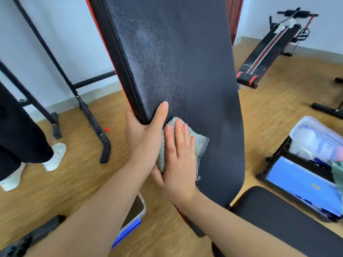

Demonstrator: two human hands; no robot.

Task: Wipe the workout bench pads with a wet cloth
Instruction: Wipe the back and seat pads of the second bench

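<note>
- The light wooden plank floor point(278, 93) lies beneath both hands and runs out on every side of them.
- The bench's tall black back pad point(176, 62), grained like leather with a red strip down its edge, stands tilted and rises up and away from both hands.
- A black padded seat pad point(278, 219) lies below and to the right of the right hand, just past the foot of the back pad.
- A black metal tube rack point(73, 86) stands on the floor well to the left of the left hand.
- A second person's legs in black trousers point(18, 117) and white shoes point(55, 156) stand further left still.
- A black and red exercise board point(265, 54) lies on the floor far up and to the right of the right hand.
- A clear plastic storage box point(297, 127), holding blurred blue and white items, sits to the right of the right hand.
- The left hand point(143, 134) grips the back pad's left edge, thumb on the front face and fingers wrapped round behind.
- The right hand point(178, 160) lies flat with fingers straight, pressing the cloth against the pad, just beside the left hand.
- The grey-green terry cloth point(198, 140), with a mesh edge, is under the right palm, showing on either side of it.
- A small red object point(106, 129) lies on the floor left of the left hand.
</note>
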